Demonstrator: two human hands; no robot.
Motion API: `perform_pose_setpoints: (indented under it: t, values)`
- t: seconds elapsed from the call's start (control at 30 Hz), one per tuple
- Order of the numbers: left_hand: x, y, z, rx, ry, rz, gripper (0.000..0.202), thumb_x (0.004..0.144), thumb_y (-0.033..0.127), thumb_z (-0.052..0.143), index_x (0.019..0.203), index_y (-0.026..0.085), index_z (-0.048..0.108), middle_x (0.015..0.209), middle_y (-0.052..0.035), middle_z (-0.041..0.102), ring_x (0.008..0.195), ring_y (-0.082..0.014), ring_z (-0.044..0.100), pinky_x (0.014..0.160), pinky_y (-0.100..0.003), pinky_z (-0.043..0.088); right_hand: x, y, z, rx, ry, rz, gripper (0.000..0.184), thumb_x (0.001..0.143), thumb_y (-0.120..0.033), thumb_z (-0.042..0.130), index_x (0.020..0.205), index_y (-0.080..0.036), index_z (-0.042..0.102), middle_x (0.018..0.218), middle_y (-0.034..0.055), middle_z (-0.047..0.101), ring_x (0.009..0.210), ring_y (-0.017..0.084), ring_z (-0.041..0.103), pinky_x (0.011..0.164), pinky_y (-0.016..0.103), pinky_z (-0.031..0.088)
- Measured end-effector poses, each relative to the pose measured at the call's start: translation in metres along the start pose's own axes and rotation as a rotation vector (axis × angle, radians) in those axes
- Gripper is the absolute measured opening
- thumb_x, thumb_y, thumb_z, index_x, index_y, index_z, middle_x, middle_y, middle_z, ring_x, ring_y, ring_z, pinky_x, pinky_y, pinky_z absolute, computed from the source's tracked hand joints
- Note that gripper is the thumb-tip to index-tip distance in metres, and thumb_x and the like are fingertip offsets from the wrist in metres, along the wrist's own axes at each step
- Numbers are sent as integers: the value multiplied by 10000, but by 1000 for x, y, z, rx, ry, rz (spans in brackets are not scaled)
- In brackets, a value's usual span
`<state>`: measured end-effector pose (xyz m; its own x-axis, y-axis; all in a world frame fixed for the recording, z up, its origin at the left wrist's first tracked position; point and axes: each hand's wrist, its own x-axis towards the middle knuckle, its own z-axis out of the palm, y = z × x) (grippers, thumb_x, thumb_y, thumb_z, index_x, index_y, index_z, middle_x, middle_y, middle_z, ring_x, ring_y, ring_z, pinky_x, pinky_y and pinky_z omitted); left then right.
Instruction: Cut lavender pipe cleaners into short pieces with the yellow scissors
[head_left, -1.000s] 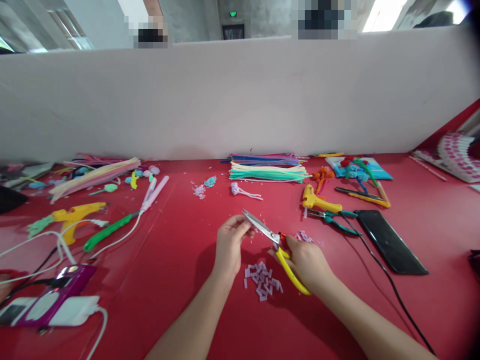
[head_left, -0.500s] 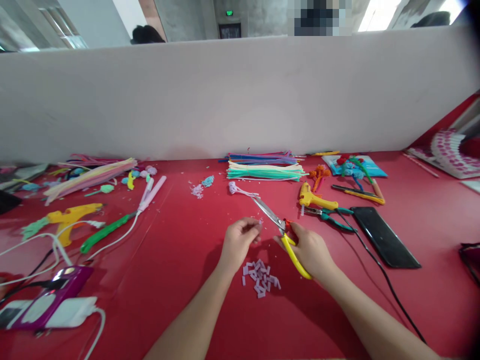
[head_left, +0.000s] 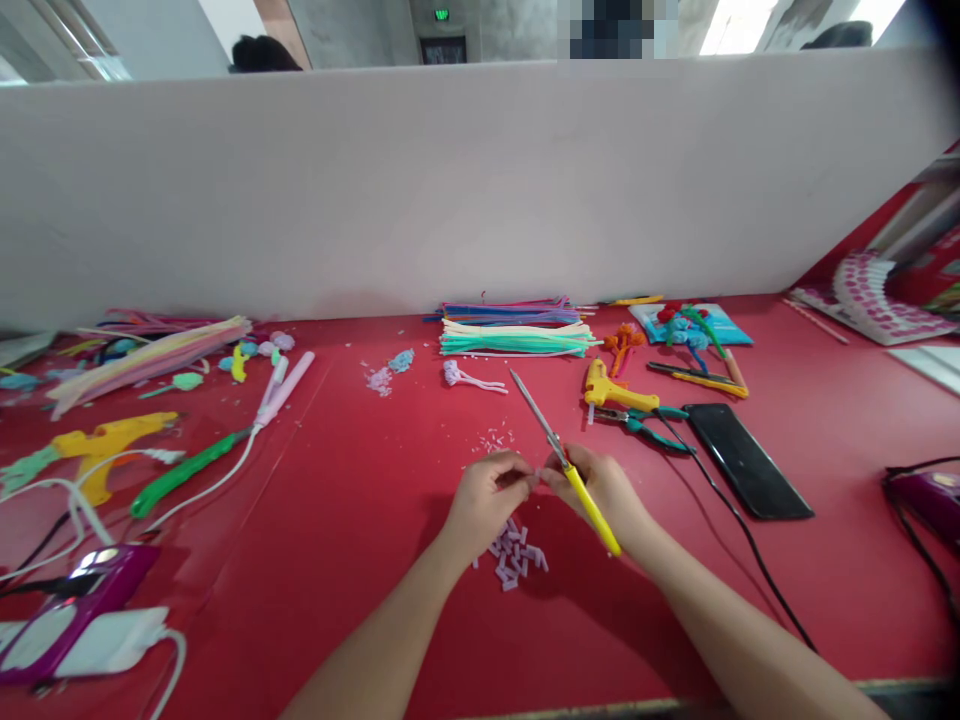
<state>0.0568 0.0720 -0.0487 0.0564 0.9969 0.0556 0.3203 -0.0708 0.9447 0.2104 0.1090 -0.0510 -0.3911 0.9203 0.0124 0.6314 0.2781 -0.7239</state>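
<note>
My left hand (head_left: 480, 505) is closed in a pinch, and a tiny lilac piece (head_left: 536, 474) shows at its fingertips. My right hand (head_left: 615, 497) keeps hold of yellow-handled scissors (head_left: 594, 512), their blades pointing away and looking closed. Its thumb and finger meet the left fingertips at the lilac piece. Just below the left hand lies a pile of short lilac pipe cleaner pieces (head_left: 517, 556), partly hidden by that hand. Pale fluff (head_left: 496, 440) is scattered beyond the hands. Farther back is a lilac tuft with thin stems (head_left: 454, 375).
Bundled pipe cleaners (head_left: 517, 338) lie by the white partition (head_left: 480, 190). To the right are a yellow glue gun (head_left: 619, 390), pliers (head_left: 652, 430), a black phone (head_left: 746, 460) and a cable. Leftward sit another glue gun (head_left: 112, 440), a green-handled tool (head_left: 187, 472) and a purple power strip (head_left: 97, 590).
My right hand has brought its fingertips to the left fingertips. The scissors have turned more upright, and their blades have come together. The whole view has shifted slightly.
</note>
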Motion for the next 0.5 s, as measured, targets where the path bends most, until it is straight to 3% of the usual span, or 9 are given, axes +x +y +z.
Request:
perform_pose_setpoints:
  t: [0.23, 0.5]
  values:
    - [-2, -6, 5, -93, -18, -15, 41, 695, 177, 486, 690, 167, 525, 651, 9, 511, 617, -98, 481, 600, -202, 386, -2, -2, -2, 13, -40, -60, 83, 645, -249, 450, 624, -170, 465, 484, -57, 393, 455, 66, 363, 418, 165, 238]
    - [0, -1, 0, -8, -33, 18, 84, 698, 218, 485, 679, 165, 547, 645, 1, 532, 615, -106, 496, 592, -207, 385, 0, 0, -6, 14, 0, -43, 118, 672, -268, 421, 659, -162, 471, 511, -43, 440, 474, 76, 402, 423, 166, 256]
